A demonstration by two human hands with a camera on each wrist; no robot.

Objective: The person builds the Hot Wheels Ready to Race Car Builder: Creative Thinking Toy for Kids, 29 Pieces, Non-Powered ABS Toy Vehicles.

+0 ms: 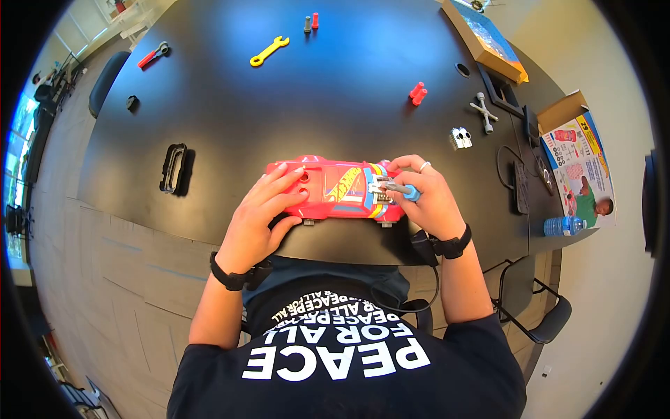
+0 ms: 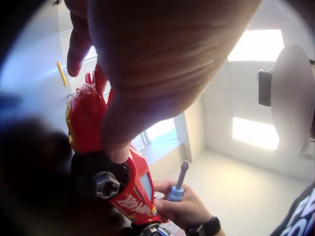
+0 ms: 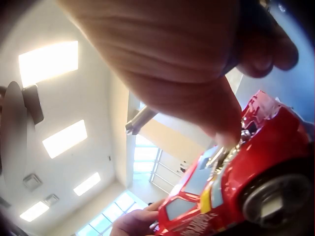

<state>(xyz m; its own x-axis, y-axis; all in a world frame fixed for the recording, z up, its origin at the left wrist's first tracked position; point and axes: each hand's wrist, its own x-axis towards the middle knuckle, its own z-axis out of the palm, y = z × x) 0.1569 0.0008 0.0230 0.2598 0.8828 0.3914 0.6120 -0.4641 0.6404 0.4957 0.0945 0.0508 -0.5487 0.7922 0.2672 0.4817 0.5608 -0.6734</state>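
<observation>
A red toy car (image 1: 314,187) with Hot Wheels lettering stands on the table in front of the person. At its left end the left hand (image 1: 264,209) grips the body, fingers over the top and thumb low on the near side, above a wheel (image 2: 107,186) in the left wrist view. The right hand (image 1: 427,199) holds a blue-handled screwdriver (image 2: 175,193) against its palm, the grey shaft (image 3: 141,119) sticking up and away from the car. Its thumb and fingertips touch the silver engine piece (image 1: 379,184) on the hood, partly hidden by the fingers.
Farther back lie a yellow wrench (image 1: 269,52), a red-handled tool (image 1: 153,54) and red pegs (image 1: 418,93). A black frame piece (image 1: 173,168) lies left; a silver part (image 1: 460,137) and grey cross wrench (image 1: 484,113) lie right. A printed box (image 1: 579,164) and water bottle (image 1: 564,225) stand at the right edge.
</observation>
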